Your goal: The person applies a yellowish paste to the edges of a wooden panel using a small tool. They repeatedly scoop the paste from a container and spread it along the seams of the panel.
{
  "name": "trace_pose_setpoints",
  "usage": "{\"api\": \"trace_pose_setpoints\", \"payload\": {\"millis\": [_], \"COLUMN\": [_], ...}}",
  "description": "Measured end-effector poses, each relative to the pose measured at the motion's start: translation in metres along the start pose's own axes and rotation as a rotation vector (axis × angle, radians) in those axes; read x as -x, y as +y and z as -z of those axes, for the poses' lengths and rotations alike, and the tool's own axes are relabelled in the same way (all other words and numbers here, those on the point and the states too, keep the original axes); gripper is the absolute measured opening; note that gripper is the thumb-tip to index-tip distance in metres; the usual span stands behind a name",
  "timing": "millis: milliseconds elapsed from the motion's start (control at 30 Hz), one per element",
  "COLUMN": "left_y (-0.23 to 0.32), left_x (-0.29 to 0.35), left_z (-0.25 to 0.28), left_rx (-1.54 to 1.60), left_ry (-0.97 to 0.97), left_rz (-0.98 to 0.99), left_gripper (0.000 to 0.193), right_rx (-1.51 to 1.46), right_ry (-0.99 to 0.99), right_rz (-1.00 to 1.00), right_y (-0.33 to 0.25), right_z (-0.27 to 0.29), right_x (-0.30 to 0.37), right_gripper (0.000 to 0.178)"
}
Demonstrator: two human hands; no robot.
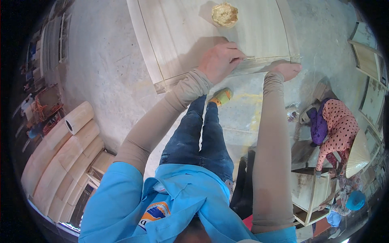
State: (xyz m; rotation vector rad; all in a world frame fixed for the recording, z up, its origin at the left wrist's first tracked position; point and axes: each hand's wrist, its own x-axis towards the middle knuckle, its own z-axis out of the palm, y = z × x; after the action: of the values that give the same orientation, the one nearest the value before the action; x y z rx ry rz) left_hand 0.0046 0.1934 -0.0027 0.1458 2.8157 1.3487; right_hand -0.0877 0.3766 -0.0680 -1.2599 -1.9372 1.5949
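Observation:
A pale wooden panel piece (251,36) with darker seam lines stands in front of me. My left hand (221,60) is at its near edge, fingers pinched together. A thin tip shows at the fingertips, too small to name. My right hand (288,71) is closed at the near right corner of the wood; what its curled fingers hold, if anything, is hidden. On the panel's top, beyond my left hand, sits a round lump of beige putty-like paste (225,15); any dish under it is hidden.
Curved wooden pieces (67,158) are stacked at the left. On the right, a person in a dotted pink top (340,117) bends over beside a wooden frame (312,190). Another person in a blue hat (355,200) is lower right. More wooden pieces (372,101) line the right side.

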Motion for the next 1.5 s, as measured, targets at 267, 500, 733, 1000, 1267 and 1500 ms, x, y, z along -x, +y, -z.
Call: {"api": "trace_pose_setpoints", "payload": {"millis": [267,500,733,1000,1267,1500], "left_y": [0.007,0.008,0.008,0.024,0.048,0.087], "left_x": [0.001,0.001,0.014,0.042,0.052,0.038], "left_z": [0.000,-0.005,-0.006,-0.012,-0.032,-0.080], "left_rx": [0.073,0.082,0.241,0.297,0.450,0.369], "left_ry": [-0.023,-0.014,0.146,0.208,0.399,0.743], "left_rz": [0.060,0.048,0.097,0.290,0.564,0.785], "left_gripper": [0.010,0.014,0.016,0.017,0.018,0.018], "right_rx": [0.011,0.042,0.168,0.315,0.530,0.528], "right_ry": [-0.017,-0.022,-0.236,-0.697,-1.258,-1.217], "right_rz": [0.005,0.017,0.224,0.190,0.535,0.881], "right_y": [-0.010,-0.012,0.015,-0.010,-0.085,-0.078], "right_z": [0.004,0.002,0.025,0.050,-0.057,-0.133], "right_x": [0.012,0.013,-0.020,-0.094,-0.127,-0.104], "right_gripper": [0.061,0.063,0.061,0.058,0.062,0.060]}}
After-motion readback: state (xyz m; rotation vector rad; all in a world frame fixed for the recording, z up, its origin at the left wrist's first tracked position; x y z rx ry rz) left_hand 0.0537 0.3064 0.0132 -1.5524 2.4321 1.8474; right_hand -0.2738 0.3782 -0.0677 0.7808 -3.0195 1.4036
